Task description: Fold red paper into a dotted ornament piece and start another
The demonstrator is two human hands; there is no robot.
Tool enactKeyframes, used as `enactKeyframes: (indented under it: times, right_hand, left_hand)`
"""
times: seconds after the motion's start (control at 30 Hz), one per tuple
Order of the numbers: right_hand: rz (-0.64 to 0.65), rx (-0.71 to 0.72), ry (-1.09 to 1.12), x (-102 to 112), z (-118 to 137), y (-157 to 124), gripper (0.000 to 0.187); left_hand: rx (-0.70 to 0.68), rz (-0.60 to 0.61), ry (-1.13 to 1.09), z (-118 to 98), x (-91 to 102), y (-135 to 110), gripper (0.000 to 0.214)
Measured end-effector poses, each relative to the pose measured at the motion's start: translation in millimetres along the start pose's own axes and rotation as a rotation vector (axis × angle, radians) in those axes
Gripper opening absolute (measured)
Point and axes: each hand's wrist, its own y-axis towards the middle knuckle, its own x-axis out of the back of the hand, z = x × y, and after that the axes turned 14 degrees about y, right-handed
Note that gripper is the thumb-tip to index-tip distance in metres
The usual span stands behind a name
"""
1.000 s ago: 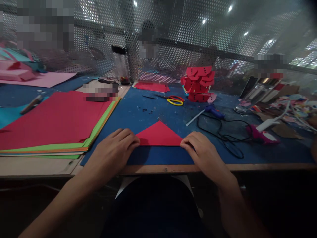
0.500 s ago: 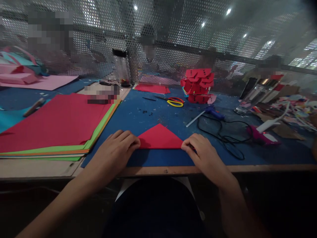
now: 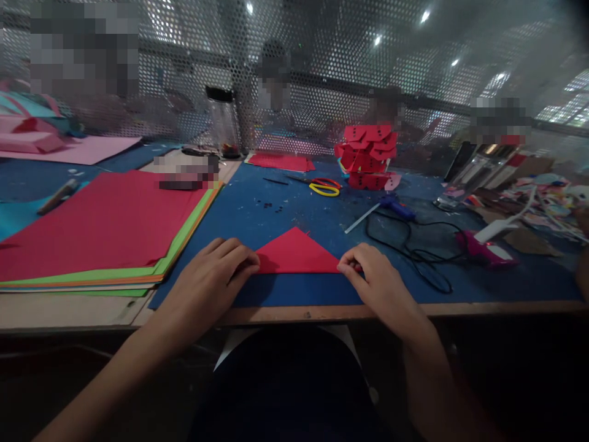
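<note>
A red paper (image 3: 297,253) folded into a triangle lies on the blue mat (image 3: 294,291) before me, its point facing away and its long edge towards me. Its left corner is pinched between the fingertips of my left hand (image 3: 225,264). At the opposite corner, the thumb and forefinger of my right hand (image 3: 370,270) grip the paper. The outer tips of both corners are hidden by my fingers. Beyond the triangle, small black bits (image 3: 271,206) are scattered on the mat.
Stacked coloured sheets (image 3: 101,227) lie at left. Scissors (image 3: 324,186) and red folded paper pieces (image 3: 368,156) sit farther back. At right are a blue glue gun (image 3: 398,209), its looped black cable, a magenta power strip (image 3: 490,250) and a clear jar (image 3: 469,175). A perforated metal screen (image 3: 317,101) stands behind.
The view has shifted slightly. Both hands still hold the corners of the red paper triangle, which keeps its shape and place on the mat.
</note>
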Motion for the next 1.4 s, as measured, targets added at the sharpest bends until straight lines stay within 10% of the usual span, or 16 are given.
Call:
enactKeyframes:
  times: [0.67,1.4]
  right_hand:
    - [-0.031,0.066,0.001,1,0,-5,0.009]
    - [-0.014,0.136,0.029,1,1,-7,0.021]
  left_hand:
    - [-0.122,-0.025,0.260,-26,1.5,-18,0.024]
    - [-0.144,-0.061,0.285,-46,-1.1,-29,0.075]
